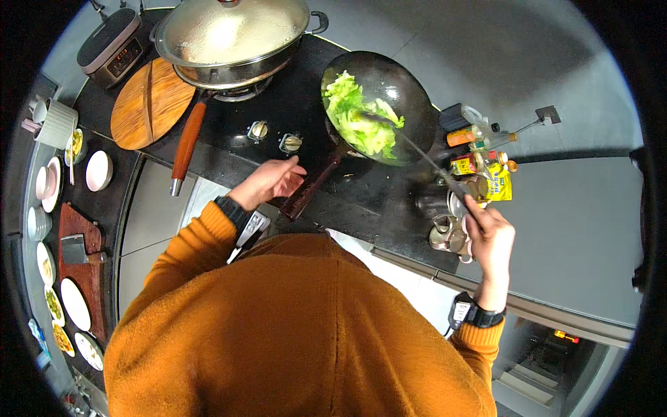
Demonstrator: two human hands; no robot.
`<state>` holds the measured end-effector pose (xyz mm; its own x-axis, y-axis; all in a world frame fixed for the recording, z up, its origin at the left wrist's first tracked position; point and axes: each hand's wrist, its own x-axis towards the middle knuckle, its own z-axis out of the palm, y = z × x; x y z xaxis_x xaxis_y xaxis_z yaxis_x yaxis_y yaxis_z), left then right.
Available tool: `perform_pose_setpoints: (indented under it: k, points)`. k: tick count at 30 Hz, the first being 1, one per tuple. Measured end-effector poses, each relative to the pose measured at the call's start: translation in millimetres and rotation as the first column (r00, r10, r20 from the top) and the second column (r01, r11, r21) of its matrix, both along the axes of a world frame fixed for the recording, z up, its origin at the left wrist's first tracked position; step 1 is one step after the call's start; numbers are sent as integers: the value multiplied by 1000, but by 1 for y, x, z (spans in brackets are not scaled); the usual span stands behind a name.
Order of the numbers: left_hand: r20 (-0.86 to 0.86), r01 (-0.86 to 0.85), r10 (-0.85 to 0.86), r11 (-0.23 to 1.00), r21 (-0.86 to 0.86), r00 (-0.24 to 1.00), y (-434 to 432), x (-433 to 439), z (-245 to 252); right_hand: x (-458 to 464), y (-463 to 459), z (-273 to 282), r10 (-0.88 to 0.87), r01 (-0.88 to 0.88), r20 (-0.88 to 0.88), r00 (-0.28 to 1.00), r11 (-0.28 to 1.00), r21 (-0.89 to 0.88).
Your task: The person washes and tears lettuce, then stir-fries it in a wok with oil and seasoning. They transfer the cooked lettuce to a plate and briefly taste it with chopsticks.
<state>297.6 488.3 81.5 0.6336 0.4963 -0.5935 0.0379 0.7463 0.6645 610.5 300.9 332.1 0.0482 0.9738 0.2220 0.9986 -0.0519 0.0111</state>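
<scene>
My right hand (489, 237) grips the dark handle of a long wok spatula (427, 156). The spatula's blade reaches into the bright green leafy vegetable (362, 117), which looks like lettuce and lies along the left side of the dark wok (411, 99). My left hand (273, 181), fingers apart and holding nothing, hovers beside the wok's dark reddish handle (312, 188). Two stove knobs (258, 130) sit just beyond that hand. Whether its fingertips touch the handle is hard to tell.
A large lidded pan (234, 36) stands on the far burner, its brown handle (187, 146) pointing toward me. A round wooden lid (151, 104) leans near an electric cooker (112, 49). Condiment bottles (464, 136) crowd the right. At left lie a cleaver (74, 248), a cutting board (83, 221) and plates (75, 304).
</scene>
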Motion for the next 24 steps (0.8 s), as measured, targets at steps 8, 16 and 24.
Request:
perform_pose_setpoints:
  k: [8, 16, 24]
  points:
    - [-260, -120, 114, 993, -9, 959, 54, 42, -68, -1, 10, -34, -200, 155, -234, 951, 968, -195]
    - [-479, -67, 137, 985, 159, 867, 66, 57, -73, 17, -16, -23, -157, 162, -314, 936, 987, -10]
    - [-856, 552, 208, 688, 472, 473, 69, 59, -50, 11, 2, -53, -213, 203, -214, 953, 977, -66]
